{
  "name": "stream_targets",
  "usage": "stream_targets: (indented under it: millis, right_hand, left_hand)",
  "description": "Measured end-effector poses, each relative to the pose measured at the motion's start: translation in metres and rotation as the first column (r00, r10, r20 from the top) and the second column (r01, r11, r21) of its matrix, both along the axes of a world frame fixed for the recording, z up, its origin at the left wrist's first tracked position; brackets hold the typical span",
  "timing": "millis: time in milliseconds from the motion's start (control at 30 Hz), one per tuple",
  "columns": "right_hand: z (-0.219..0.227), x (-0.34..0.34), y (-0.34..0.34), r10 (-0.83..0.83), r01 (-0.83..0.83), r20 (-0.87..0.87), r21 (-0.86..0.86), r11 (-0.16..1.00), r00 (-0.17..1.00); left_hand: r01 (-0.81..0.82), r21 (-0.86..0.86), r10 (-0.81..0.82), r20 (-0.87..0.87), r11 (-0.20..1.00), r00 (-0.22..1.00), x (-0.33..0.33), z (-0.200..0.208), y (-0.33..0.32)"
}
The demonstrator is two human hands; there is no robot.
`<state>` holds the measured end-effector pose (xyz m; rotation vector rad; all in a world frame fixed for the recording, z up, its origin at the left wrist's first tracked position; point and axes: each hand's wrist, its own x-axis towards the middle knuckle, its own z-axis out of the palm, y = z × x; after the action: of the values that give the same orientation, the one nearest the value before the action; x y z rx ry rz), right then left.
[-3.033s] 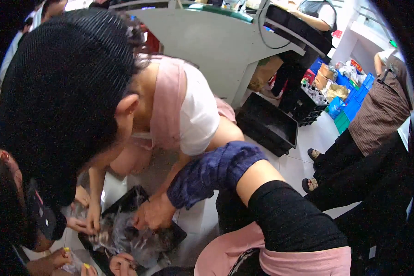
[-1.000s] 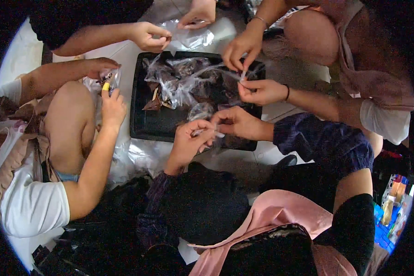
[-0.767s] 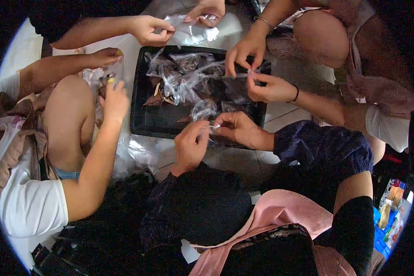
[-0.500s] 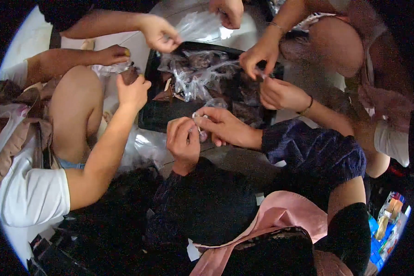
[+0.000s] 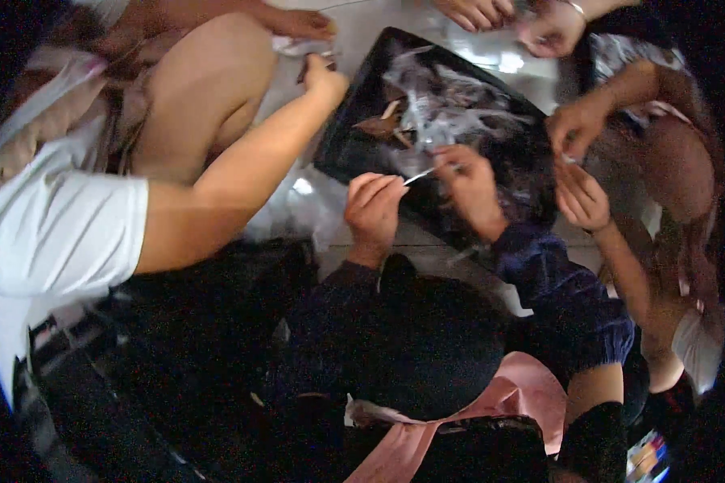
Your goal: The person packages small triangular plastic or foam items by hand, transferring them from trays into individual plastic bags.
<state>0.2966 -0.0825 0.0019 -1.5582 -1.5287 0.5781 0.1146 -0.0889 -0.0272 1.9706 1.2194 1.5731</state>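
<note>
A thin white strip (image 5: 418,176) runs between my hands, just over the near edge of a black tray (image 5: 353,153). My left hand (image 5: 374,213) is closed, with one end of the strip pinched at its fingertips. At the strip's other end, the curled fingers of my right hand (image 5: 471,193) close on it, though they are somewhat blurred. Crumpled clear plastic bags (image 5: 419,101) with dark contents lie in the tray, right beyond my fingers. A brown pointed piece (image 5: 377,126) sits near the tray's left side.
Other people sit close around the tray. A white-sleeved arm (image 5: 258,165) reaches in at the left. On the right, another person's two hands (image 5: 580,197) meet at the tray's edge. More hands (image 5: 544,36) are at the far side. Clear plastic (image 5: 298,201) lies left of my left hand.
My hands were together and are now apart, with the strip drawn out between them. My right hand has moved right, over the tray. The whole view has shifted and turned.
</note>
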Motion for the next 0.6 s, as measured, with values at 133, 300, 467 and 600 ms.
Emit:
stream_targets:
  millis: [133, 300, 467, 600]
  right_hand:
    - [0.018, 0.043, -0.018, -0.305, 0.204, -0.183, -0.427, 0.881, 0.935]
    - [0.039, 0.046, -0.034, -0.282, 0.122, -0.269, -0.489, 0.864, 0.921]
    - [0.032, 0.032, -0.036, -0.19, 0.035, -0.32, -0.432, 0.901, 0.928]
    - [0.025, 0.027, -0.041, -0.053, -0.036, -0.191, -0.434, 0.9, 0.98]
  left_hand:
    - [0.082, -0.157, -0.061, 0.135, 0.984, 0.989, 0.028, -0.031, -0.02]
    - [-0.185, -0.415, 0.301, 0.232, 0.891, 0.925, 0.009, -0.06, -0.024]
    - [-0.504, -0.28, 0.38, -0.396, 0.817, 0.836, -0.027, -0.126, -0.01]
    - [-0.309, -0.478, 0.334, -0.033, 0.822, 0.942, -0.036, -0.134, -0.012]
